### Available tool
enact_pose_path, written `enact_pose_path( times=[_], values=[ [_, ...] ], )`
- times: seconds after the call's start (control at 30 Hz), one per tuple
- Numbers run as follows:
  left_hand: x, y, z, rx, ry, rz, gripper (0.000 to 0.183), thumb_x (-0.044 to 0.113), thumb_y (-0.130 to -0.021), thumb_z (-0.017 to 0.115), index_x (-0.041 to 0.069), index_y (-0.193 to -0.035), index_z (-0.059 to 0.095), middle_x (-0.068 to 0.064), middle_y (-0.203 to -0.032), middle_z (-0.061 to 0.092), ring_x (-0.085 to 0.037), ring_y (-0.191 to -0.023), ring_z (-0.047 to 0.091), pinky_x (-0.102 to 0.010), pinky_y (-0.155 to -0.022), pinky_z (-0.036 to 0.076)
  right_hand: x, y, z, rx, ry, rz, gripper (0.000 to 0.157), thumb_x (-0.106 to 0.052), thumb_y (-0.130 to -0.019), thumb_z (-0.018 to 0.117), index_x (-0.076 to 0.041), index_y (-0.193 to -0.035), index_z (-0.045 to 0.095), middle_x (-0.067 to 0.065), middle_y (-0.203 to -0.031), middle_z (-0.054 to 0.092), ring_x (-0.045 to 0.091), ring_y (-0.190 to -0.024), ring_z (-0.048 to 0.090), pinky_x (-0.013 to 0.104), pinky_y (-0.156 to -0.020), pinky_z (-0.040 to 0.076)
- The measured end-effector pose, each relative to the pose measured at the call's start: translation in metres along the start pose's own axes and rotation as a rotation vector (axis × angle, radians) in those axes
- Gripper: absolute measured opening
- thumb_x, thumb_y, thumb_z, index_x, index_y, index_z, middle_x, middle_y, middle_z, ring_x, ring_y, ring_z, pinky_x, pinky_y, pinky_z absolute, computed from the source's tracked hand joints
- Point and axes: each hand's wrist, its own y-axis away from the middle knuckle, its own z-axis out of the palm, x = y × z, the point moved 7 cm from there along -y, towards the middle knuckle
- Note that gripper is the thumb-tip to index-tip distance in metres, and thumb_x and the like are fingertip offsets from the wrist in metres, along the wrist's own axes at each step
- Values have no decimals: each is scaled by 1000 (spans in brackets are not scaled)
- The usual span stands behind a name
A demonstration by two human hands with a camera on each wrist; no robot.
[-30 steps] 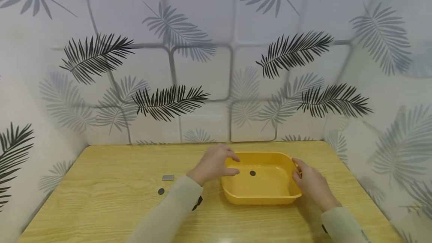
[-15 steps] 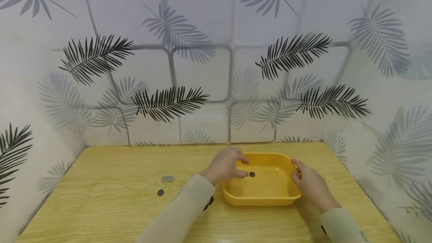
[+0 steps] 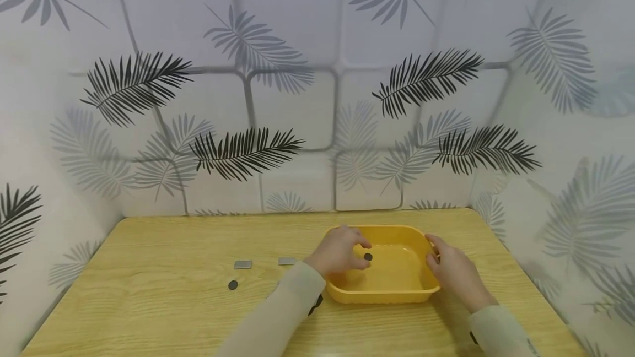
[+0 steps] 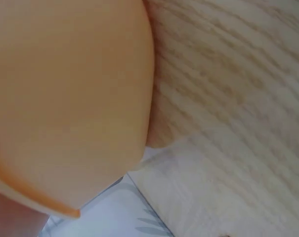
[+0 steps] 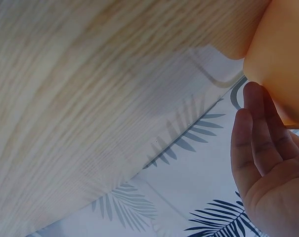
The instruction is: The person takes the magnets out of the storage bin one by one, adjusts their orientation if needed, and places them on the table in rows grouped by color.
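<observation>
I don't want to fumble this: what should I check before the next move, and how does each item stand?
1. Yellow tray sitting flat on the wood-grain table: looks ok.
2. Right grip at the tray's right rim: ok; pinching or merely touching, cannot tell.
3. Dark disc inside the tray: ok.
4. Left grip over the tray's left part, nothing visibly held: ok.
5. Left grip's height above that disc: cannot tell.
6. Clear view of the loose pieces: not ok; two gray rectangles and another disc show, but the left sleeve blocks part of the table.
</observation>
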Motion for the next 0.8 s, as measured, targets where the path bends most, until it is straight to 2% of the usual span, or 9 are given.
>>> enact_pose_path(
  times=[0.23, 0.4, 0.57, 0.8],
  values=[
    [-1, -1, 14, -52, -5, -18, 39, 34, -91, 78, 22, -128, 74, 3, -140, 67, -22, -134, 59, -37, -116, 45, -1, 0, 0, 6, -5, -13, 49, -10, -99, 59, 6, -144, 50, 20, -102, 71, 17, -68, 55, 30, -57, 45],
    [4, -3, 19, -70, -44, -7, 43, 35, -90, 81, 23, -130, 73, 8, -135, 70, -17, -130, 62, -31, -113, 47, 0, 0, 1, 7, -4, -12, 49, -10, -99, 59, 6, -144, 50, 19, -100, 71, 16, -66, 53, 29, -56, 43],
    [8, -3, 22, -92, -78, -1, 44, 33, -90, 80, 22, -131, 72, 8, -130, 73, -17, -125, 64, -31, -109, 50, 0, 0, 0, 20, -3, -27, 48, -10, -99, 59, 6, -143, 51, 20, -101, 71, 17, -66, 54, 30, -56, 44],
    [11, -4, 25, -112, -65, 14, 37, 25, -90, 80, 20, -127, 74, 8, -123, 75, -12, -119, 68, -25, -103, 53, 0, 0, -1, 15, 4, -22, 49, -11, -99, 59, 6, -144, 51, 22, -104, 72, 19, -70, 57, 31, -58, 46]
  ],
)
